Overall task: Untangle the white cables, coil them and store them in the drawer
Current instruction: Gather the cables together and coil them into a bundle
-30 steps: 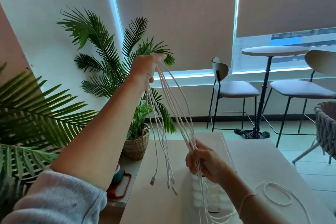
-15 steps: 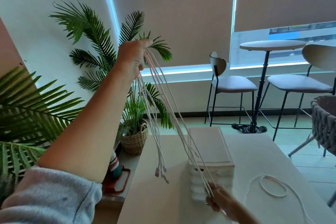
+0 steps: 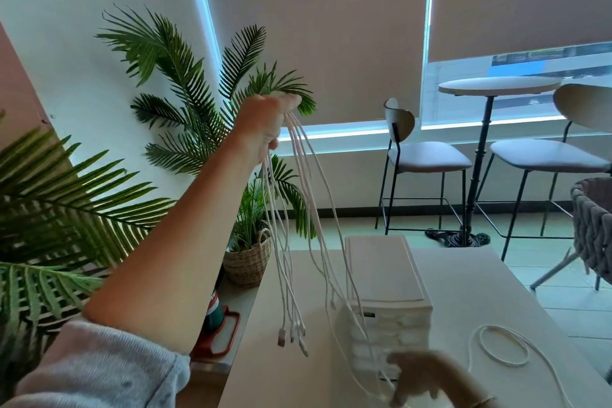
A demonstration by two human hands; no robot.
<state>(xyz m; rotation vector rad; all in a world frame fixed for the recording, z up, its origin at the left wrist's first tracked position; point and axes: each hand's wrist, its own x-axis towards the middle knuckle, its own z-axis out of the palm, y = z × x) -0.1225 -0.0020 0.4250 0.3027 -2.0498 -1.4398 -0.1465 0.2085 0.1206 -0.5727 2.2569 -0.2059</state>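
While my left hand (image 3: 265, 122) is raised, fist closed on the cables (image 3: 299, 209), plugs dangle over the table (image 3: 463, 275) beside the drawer unit (image 3: 384, 272). Right hand (image 3: 420, 378) is blurred; grip unclear.

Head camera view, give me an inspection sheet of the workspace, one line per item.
Surface: pale rectangular table, mostly bare.
Job's things: bunch of thin white cables held up, plug ends dangling above the table; white plastic drawer box on the table, drawer state unclear.
Clutter: red tray with a green bottle on the side shelf left of the table.
Grippers: left hand raised, gripping the bunch's top; right hand low and blurred at the strands' lower part, grip unclear.
Cables: one separate white cable lying in a loose loop on the table.
Surroundings: potted palm in a woven basket, stools, round high table, drawn blinds.
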